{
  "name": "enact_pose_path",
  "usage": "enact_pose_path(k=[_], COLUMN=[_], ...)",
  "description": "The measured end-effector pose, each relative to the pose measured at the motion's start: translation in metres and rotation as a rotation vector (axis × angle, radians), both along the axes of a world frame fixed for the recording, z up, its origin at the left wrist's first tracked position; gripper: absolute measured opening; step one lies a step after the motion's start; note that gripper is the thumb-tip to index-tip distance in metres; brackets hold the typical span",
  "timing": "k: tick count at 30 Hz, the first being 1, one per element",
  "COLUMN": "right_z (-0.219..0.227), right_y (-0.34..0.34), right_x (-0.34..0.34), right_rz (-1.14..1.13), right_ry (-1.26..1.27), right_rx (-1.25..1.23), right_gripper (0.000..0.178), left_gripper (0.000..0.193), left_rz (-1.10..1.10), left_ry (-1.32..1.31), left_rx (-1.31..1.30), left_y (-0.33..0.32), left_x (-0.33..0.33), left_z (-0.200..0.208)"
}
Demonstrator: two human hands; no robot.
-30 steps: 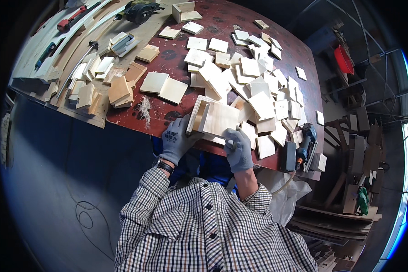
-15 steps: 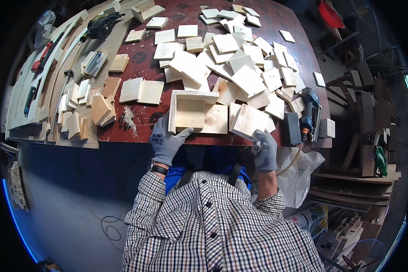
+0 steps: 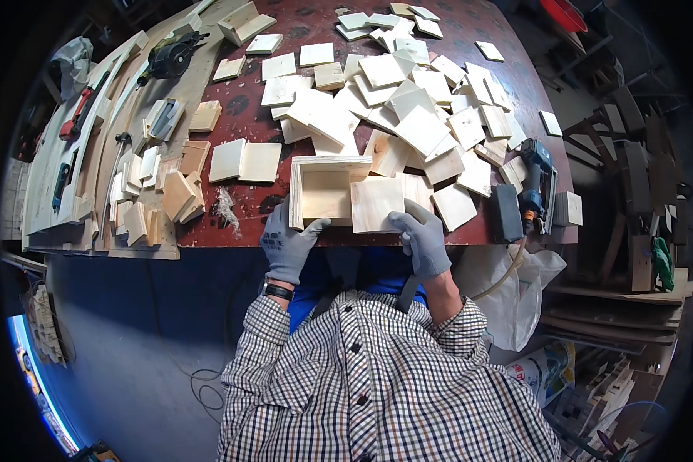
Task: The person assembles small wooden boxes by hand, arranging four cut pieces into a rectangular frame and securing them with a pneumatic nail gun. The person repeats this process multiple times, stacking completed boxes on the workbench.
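Note:
A shallow open wooden box frame (image 3: 329, 165) lies at the table's near edge, its back and left walls showing. My left hand (image 3: 286, 248), in a grey work glove, grips its near left corner, with the thumb along the front. In my right hand (image 3: 425, 245), also gloved, is a square wooden board (image 3: 376, 206), pinched at its near right corner. The board covers the right part of the frame and hides what lies under it; I cannot tell whether it touches the frame. Loose square boards (image 3: 417, 131) are heaped just beyond.
At the right edge a nail gun (image 3: 533, 185) with a hose stands beside a dark block (image 3: 506, 213). Small wood offcuts (image 3: 179, 196) and a circular saw (image 3: 175, 55) lie to the left on long planks. A white plastic bag (image 3: 520, 300) hangs below the table's right side.
My right hand has moved left with the square board, from beside the frame to its right part. The left hand keeps its grip on the frame.

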State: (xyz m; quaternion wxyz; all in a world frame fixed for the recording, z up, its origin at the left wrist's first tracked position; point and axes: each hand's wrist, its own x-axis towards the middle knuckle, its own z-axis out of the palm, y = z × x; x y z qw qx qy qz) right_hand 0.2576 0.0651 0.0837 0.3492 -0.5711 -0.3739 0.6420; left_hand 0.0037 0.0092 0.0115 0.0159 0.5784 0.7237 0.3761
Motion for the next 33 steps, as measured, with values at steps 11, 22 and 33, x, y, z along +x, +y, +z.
enact_pose_path(k=[11, 22, 33], right_z=[-0.001, 0.001, 0.001], right_y=[0.016, 0.012, 0.006], right_x=[-0.008, -0.002, 0.01], right_rz=[0.07, 0.022, -0.056], right_ry=[-0.08, -0.05, -0.009], right_rx=[-0.006, -0.022, -0.058], right_gripper=[0.032, 0.03, 0.028], left_gripper=[0.068, 0.071, 0.073], left_rz=[-0.016, -0.032, -0.041], left_ry=[-0.054, -0.023, -0.001], left_rx=[-0.013, -0.009, -0.005], left_y=[-0.001, -0.002, -0.001], left_x=[0.0, 0.001, -0.003], left_z=[0.008, 0.01, 0.003])
